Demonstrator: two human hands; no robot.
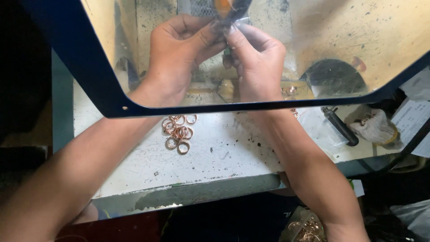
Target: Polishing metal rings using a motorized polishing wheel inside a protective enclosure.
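Nearest, at 5 o'clock by the bottom edge: a bag (306,229) of copper rings, partly cut off by the frame and the right forearm. Above it, a scuffed white bench (215,161), its front edge worn and dark. On the bench, near centre, a loose heap of rings (178,131), some overlapping, lying between the two forearms. Across the middle, a blue-framed clear shield (112,96), hazy and smeared, with both hands seen only through it. At 12 o'clock, left hand (179,56) and right hand (255,58) meeting, fingertips pinched narrow together on a small piece (228,24); too blurred and covered to tell what kind of thing. Just above the fingertips, a dark part with an orange spot, cut off by the top edge. At 3 o'clock, a black handle (340,125) lying slanted, just beside a crumpled glove (374,127); papers farther right, partly out of frame. More rings dimly seen behind the right wrist, hard to make out. Left side of the scene lost in darkness.
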